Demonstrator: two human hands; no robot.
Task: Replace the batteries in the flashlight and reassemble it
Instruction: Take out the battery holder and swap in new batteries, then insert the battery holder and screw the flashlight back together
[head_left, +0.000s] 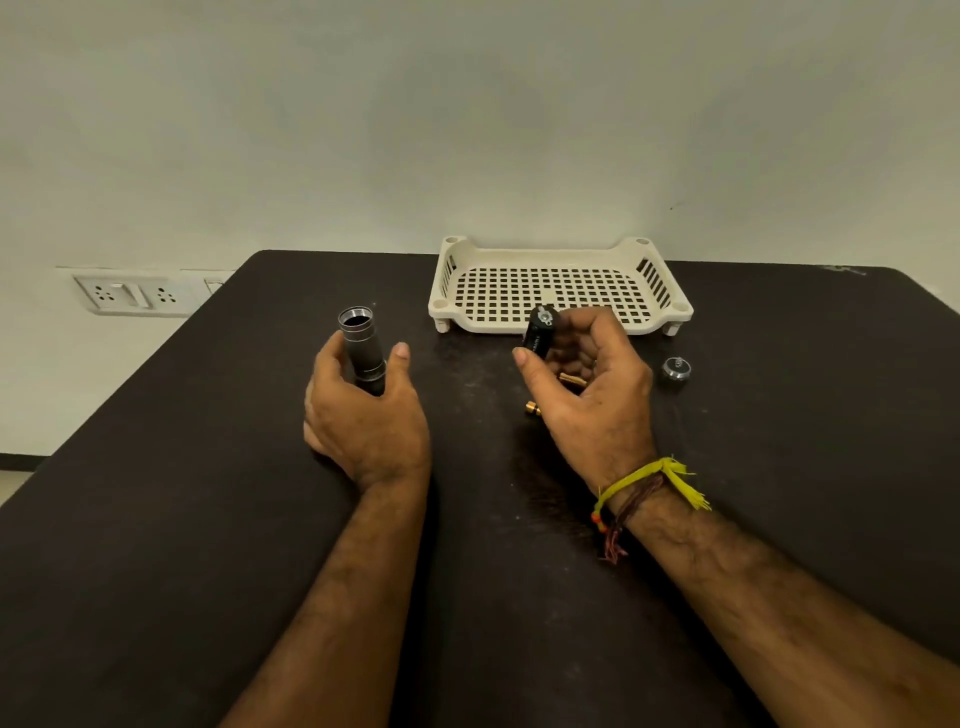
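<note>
Flashlight body (362, 349) stands nearly upright on the table (156, 519), open threaded end up, gripped low on its barrel by the left hand (363, 415), whose fingers and thumb curl round it. The right hand (587, 384) pinches a black battery holder (540, 332) between thumb and fingers, raised above the table and well apart from the body's mouth. Loose gold-ended batteries (535, 408) lie under that hand, partly hidden. The end cap (677, 368) lies to the right, clear of both hands. A white tray (558, 247) sits behind.

Probable faults from this position:

- Holder inserted reversed. Polarity marks are too small to read, so orientation cannot be confirmed; a reversed holder would likely give no light.
- Holder tilted at entry. A skewed approach could jam it against the threads.
- Batteries could roll if the right hand brushes them on its way across.
- Cap cross-threading if started at an angle.

Whether the holder is loaded cannot be determined.
</note>
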